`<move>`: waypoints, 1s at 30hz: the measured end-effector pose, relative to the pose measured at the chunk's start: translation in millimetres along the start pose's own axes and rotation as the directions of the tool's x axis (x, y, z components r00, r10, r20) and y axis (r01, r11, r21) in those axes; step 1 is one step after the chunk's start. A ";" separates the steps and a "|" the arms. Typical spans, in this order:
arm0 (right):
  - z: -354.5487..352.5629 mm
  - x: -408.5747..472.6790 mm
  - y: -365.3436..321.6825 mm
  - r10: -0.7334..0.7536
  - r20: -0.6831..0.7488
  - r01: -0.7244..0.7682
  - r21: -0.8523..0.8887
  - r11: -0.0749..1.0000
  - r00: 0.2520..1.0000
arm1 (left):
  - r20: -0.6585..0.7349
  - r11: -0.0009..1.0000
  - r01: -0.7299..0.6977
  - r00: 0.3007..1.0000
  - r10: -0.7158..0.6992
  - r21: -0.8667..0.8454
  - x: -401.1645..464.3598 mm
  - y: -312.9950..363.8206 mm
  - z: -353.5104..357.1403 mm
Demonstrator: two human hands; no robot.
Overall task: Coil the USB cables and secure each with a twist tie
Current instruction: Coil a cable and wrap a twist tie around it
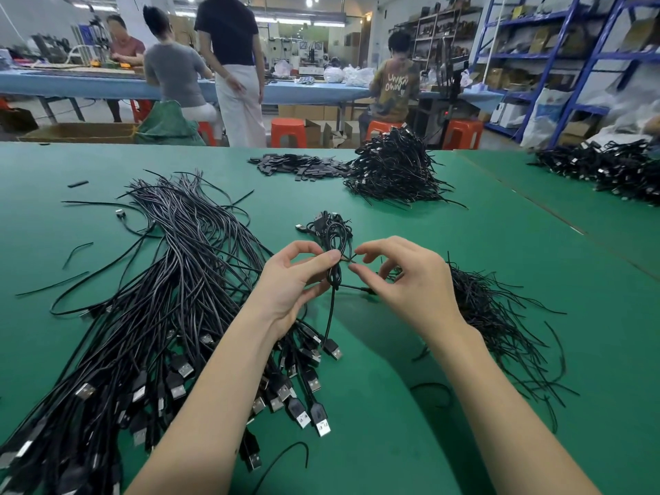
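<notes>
My left hand [291, 280] grips a coiled black USB cable [335, 244] at its middle, above the green table [464, 251]. The cable's USB plug [332, 350] hangs below on a loose tail. My right hand [407, 276] pinches the ends of a black twist tie [351, 259] wrapped around the coil's waist. A large bundle of uncoiled USB cables [171, 309] lies to the left, plugs toward me. A loose pile of black twist ties [500, 316] lies to the right, partly behind my right wrist.
A heap of coiled, tied cables [393, 169] sits at the table's far side, beside flat black pieces [296, 166]. Another cable pile [607, 169] lies far right. Stray ties dot the table. People work at a blue bench [71, 83] beyond; orange stools and shelving stand behind.
</notes>
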State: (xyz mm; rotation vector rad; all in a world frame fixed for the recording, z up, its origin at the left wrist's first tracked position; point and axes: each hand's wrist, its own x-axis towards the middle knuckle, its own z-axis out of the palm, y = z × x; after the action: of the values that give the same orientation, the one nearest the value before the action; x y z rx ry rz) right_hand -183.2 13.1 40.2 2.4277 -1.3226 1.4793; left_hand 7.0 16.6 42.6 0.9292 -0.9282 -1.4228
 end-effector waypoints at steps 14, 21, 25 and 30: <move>7.8 5.9 -6.5 0.453 0.408 -0.610 0.498 0.617 0.792 | -0.008 0.993 -0.043 0.999 0.044 0.107 -1.3 1.2 -1.8; 5.4 6.8 -4.9 0.475 0.636 -0.794 0.493 0.356 0.608 | -0.053 0.991 -0.031 0.998 0.038 0.131 0.4 -1.7 -2.2; 2.3 2.1 4.0 0.330 0.376 -0.471 0.390 0.791 0.866 | -0.078 0.991 -0.015 0.997 0.026 0.130 1.1 -2.3 -4.2; 7.0 -1.1 7.4 0.246 0.282 -0.320 0.258 0.912 0.928 | -0.070 0.991 0.001 0.998 0.009 0.137 0.9 -3.3 -4.3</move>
State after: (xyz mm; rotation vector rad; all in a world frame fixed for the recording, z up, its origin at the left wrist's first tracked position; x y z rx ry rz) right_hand -183.1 6.3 32.7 2.7812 -1.6770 1.5889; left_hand 9.7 15.7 37.9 1.0721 -0.9839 -1.3268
